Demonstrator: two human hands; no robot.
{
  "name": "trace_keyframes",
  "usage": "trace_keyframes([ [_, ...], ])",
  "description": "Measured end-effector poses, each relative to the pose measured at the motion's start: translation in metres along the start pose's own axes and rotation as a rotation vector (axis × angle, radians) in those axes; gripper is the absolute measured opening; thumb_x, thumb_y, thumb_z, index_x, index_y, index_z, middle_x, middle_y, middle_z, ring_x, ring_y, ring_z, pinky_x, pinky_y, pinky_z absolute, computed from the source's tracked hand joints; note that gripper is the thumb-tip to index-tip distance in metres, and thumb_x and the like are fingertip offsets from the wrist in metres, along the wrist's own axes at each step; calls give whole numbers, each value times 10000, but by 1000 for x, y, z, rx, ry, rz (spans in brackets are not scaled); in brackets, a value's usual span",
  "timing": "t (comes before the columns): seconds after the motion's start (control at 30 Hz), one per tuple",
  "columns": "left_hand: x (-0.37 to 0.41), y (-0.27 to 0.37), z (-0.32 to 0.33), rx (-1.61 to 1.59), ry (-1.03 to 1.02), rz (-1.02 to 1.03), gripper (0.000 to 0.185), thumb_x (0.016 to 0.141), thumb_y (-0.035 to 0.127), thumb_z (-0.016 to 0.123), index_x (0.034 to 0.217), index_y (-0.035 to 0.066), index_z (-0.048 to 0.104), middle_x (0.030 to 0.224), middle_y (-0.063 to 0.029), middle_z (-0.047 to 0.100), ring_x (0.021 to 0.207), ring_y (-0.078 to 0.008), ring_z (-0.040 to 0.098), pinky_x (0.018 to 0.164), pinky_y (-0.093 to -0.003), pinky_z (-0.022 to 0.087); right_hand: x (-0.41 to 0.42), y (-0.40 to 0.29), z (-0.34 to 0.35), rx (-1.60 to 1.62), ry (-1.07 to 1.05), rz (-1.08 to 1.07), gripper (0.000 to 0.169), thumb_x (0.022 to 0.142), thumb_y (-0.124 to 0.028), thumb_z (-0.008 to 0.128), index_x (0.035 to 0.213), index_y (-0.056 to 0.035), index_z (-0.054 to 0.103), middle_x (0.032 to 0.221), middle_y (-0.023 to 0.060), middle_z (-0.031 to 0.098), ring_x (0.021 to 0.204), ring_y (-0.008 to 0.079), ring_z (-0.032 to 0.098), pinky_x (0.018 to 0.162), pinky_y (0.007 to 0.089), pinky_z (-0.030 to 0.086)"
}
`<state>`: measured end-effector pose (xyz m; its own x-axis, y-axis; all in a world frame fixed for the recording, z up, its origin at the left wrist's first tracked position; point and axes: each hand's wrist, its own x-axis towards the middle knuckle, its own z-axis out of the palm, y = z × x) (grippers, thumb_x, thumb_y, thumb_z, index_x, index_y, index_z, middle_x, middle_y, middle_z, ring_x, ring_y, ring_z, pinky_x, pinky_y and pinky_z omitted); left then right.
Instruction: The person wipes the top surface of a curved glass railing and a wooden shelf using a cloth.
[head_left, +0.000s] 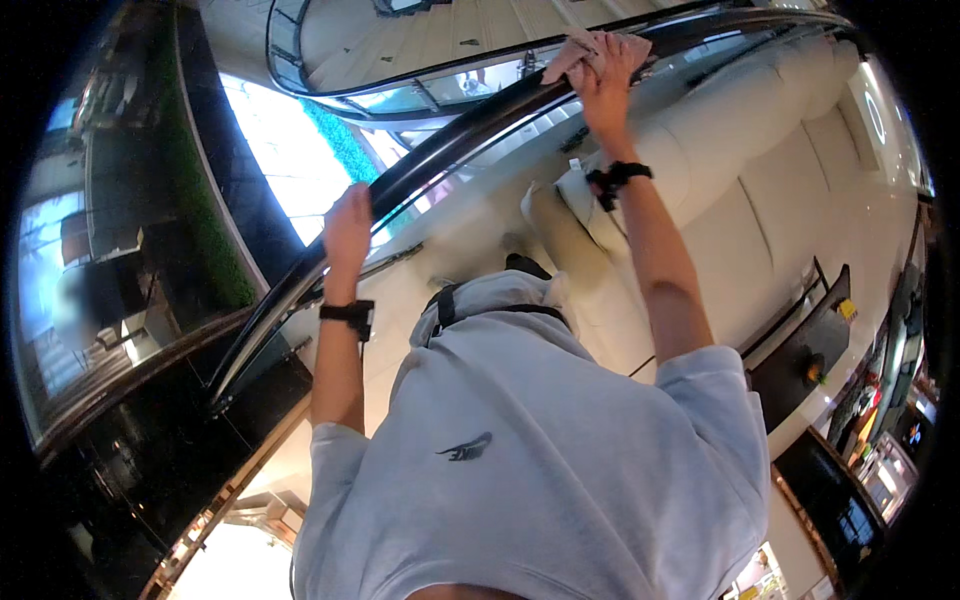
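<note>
A long dark handrail (450, 142) curves from lower left to upper right in front of me. My right hand (604, 82) presses a crumpled pink cloth (566, 60) onto its upper stretch, fingers bent over the fabric. Farther down the same rail, my left hand (349, 229) is curled around it, its fingertips hidden from me. Dark bands circle both wrists. Below the rail, glass panelling shows in places.
Beyond the rail is a curved staircase (397, 52) with its own glass balustrade. A cream padded sofa (720, 150) runs along the right. Farther right stands a dark table (799, 367) with small items on it. A glossy black surface (172, 427) lies lower left.
</note>
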<state>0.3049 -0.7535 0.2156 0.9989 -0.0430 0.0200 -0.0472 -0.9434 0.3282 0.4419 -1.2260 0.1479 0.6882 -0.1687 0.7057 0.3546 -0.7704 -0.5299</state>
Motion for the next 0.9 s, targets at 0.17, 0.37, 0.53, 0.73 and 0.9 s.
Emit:
trace_keyframes([
  [0.17,53,118,23,-87,27,241,413,1092,374,523,1244,18,664,1136,-197,728,982,-411,708,851,-512,561,-50,23,50,277,241,521,492,1028,-258,576,1410,52,587,1463,331,544,1397,480,485,1183,518,358],
  [0.37,61,132,34,20,12,144,432,1091,415,498,1227,42,668,1090,-187,733,955,-389,712,821,-494,566,-59,86,7,675,399,938,323,1079,-254,550,1220,6,680,1090,99,713,920,252,688,812,407,564],
  [0.53,63,141,34,44,10,120,383,1086,403,508,1192,74,673,1063,-163,740,942,-373,714,803,-492,567,12,154,-38,959,274,733,206,1098,-133,479,1218,-57,628,875,16,601,732,116,567,658,267,495],
  [0.73,65,146,29,96,-22,90,410,1093,424,490,1215,82,681,1067,-170,748,940,-386,722,806,-491,570,-7,180,2,-54,-47,595,445,1007,-377,608,1293,-36,596,1090,253,731,960,471,698,837,527,554],
  [0.9,63,138,36,73,8,97,385,1083,411,513,1189,81,681,1047,-169,742,913,-386,718,780,-502,561,7,179,-22,-130,-274,655,545,972,-475,589,1330,-65,613,1165,290,725,1084,513,674,954,578,526],
])
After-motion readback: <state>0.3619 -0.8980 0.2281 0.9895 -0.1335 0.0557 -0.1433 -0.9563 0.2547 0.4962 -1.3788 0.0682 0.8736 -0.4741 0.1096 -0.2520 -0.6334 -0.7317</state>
